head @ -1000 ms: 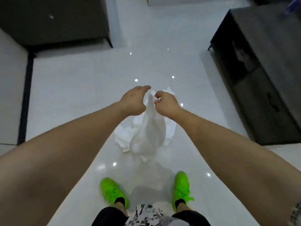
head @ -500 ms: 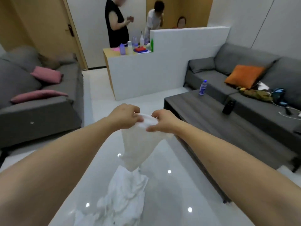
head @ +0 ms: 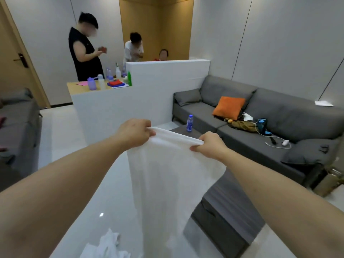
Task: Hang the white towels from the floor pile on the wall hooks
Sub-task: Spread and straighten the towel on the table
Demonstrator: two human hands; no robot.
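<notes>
A white towel hangs spread out in front of me, held by its top edge. My left hand grips the left top corner and my right hand grips the right top corner, both fists closed on the cloth. The towel drops straight down and hides part of the floor behind it. The pile of white towels lies crumpled on the glossy floor at the bottom edge, just left of the hanging towel. No wall hooks show in this view.
A dark coffee table with a blue bottle stands right of the towel. A grey sofa runs along the right wall, another sofa at left. A white counter and three people stand ahead.
My head has lifted from the floor to the room. Both hands have raised the towel off the pile and moved apart, stretching its top edge wide.
</notes>
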